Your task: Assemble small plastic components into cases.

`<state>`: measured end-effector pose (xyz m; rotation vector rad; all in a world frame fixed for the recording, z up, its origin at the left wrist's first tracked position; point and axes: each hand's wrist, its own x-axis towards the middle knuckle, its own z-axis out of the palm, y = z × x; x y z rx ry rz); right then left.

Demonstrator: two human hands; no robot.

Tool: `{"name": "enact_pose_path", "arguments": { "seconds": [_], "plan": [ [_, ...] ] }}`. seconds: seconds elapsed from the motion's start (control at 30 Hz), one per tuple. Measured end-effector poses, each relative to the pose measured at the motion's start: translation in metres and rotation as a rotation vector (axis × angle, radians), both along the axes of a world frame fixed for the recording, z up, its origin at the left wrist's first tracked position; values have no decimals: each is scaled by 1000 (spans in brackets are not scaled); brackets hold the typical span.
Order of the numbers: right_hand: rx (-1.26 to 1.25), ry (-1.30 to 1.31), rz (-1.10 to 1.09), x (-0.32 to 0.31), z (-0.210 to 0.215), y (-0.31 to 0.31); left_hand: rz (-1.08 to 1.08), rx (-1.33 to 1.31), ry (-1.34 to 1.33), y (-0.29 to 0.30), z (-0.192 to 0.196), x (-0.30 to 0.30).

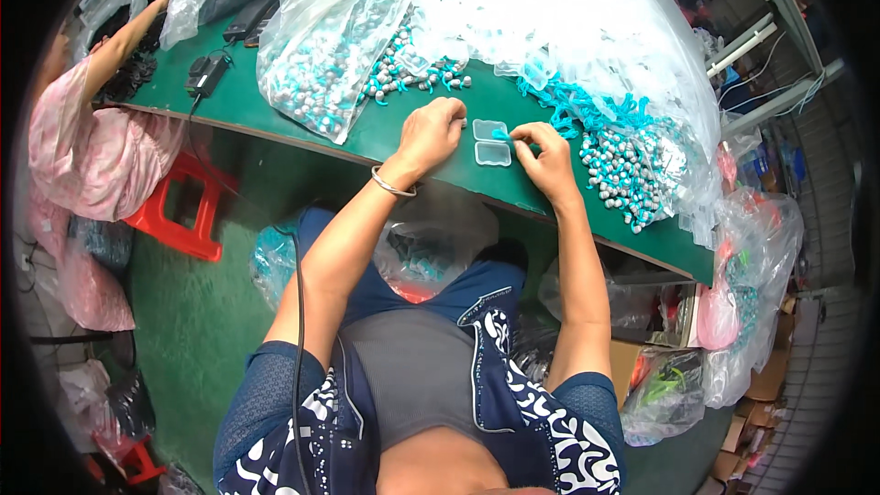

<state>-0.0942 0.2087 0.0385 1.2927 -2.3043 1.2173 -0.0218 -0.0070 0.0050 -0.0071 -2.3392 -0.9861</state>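
Observation:
A small clear plastic case [492, 156] lies unfolded on the green table, its two halves one beyond the other. My right hand [547, 160] is at its right side, thumb and finger pinched on a teal cord piece [500, 135] over the far half. Left of the case, my left hand [431, 137] is closed in a pinch near the tabletop; a small pale bit shows at its fingertips, too small to name. To the right of my right hand lie a heap of teal cords [582, 108] and a pile of grey-and-teal bead-like pieces [623, 174].
A clear bag of similar pieces [321, 73] lies at the left, with loose ones spilling beside it. Clear plastic cases [568, 9] are heaped at the back. A black device with a cable [207, 73] sits farther left. Beyond a red stool [188, 206], another person reaches over the table.

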Motion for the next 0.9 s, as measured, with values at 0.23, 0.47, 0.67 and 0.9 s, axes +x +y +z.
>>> {"name": "enact_pose_path", "arguments": {
  "seconds": [0.23, 0.47, 0.67, 0.9],
  "plan": [
    [122, 150, 55, 7, -3, -3, -183, -181, 27, 3, 6, 13],
    [161, 159, 69, 13, -4, -9, -221, -316, -73, 5, 12, 20],
    [191, 140, -1, 16, -9, -6, -223, -327, -67, 6, 11, 20],
    [276, 358, -97, 29, -12, -12, -219, -335, -56, 5, 10, 20]
  ]
}}
